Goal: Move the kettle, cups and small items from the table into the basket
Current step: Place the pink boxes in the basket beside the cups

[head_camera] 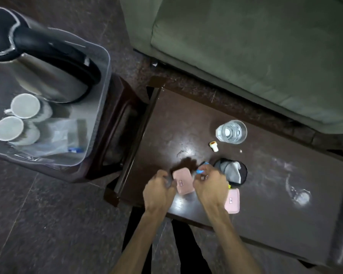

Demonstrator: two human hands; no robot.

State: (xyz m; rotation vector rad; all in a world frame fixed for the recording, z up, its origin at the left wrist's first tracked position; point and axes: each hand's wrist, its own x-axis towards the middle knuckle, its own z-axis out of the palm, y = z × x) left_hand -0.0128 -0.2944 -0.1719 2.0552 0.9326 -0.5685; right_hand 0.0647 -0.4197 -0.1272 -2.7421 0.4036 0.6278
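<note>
A clear plastic basket (99,107) on a stool at the left holds a steel kettle (48,76), two white cups (25,105) (8,128) and a clear bag. On the dark table (265,204), my left hand (158,191) curls against the left edge of a pink packet (183,179). My right hand (210,186) is closed on a small blue item (201,172) just right of that packet. A second pink packet (233,200) lies partly under my right wrist. A black round pouch (232,171), a small white-and-orange cap (214,146) and a glass of water (231,131) stand farther back.
A green sofa (246,46) runs along the far side of the table. The stool (115,123) under the basket stands to the left of the table, with dark stone floor around it. White smears mark the table's right part (299,194).
</note>
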